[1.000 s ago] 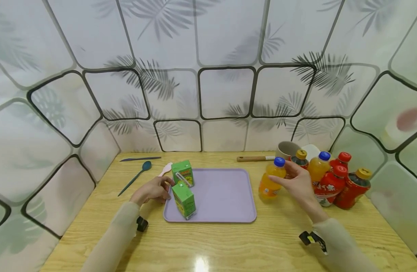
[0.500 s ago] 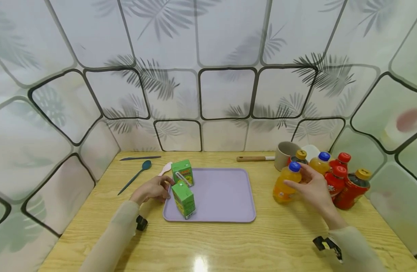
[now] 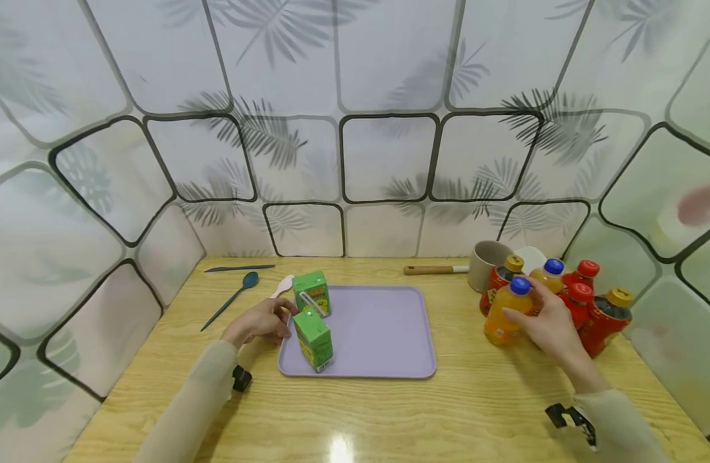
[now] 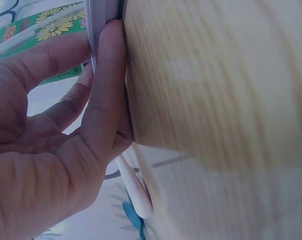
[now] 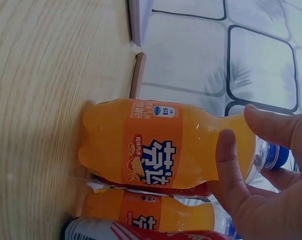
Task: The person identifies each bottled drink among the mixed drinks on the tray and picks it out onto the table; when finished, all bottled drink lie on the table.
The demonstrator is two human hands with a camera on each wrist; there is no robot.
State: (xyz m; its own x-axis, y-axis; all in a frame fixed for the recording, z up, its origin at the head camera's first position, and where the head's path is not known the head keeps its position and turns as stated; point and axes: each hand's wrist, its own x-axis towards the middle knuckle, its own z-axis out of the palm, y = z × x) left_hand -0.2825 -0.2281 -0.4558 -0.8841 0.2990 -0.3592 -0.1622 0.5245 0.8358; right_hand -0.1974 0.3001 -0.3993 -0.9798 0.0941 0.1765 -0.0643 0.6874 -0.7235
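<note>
My right hand (image 3: 548, 318) grips an orange soda bottle (image 5: 165, 145) with a blue cap by its upper part. In the head view the bottle (image 3: 505, 315) stands upright or nearly so beside the other bottles; its base is at or close to the tabletop. My left hand (image 3: 265, 321) pinches the left rim of a lilac tray (image 3: 384, 334), thumb and fingers on either side of the edge in the left wrist view. Two green drink cartons (image 3: 313, 341) with yellow flowers stand at the tray's left side, one behind the other. A white straw crosses the rear one.
Several red-labelled bottles (image 3: 606, 325) and a second orange soda bottle (image 3: 546, 278) crowd the right side. Behind them are a beige mug (image 3: 483, 267) and a wooden-handled utensil (image 3: 433, 270). A teal spoon (image 3: 230, 302), a dark blue knife (image 3: 239, 268) and pink cutlery (image 3: 284, 285) lie left.
My right hand has carried the orange soda bottle rightward, away from the tray and up to the other bottles. My left hand, the tray and the cartons have stayed put.
</note>
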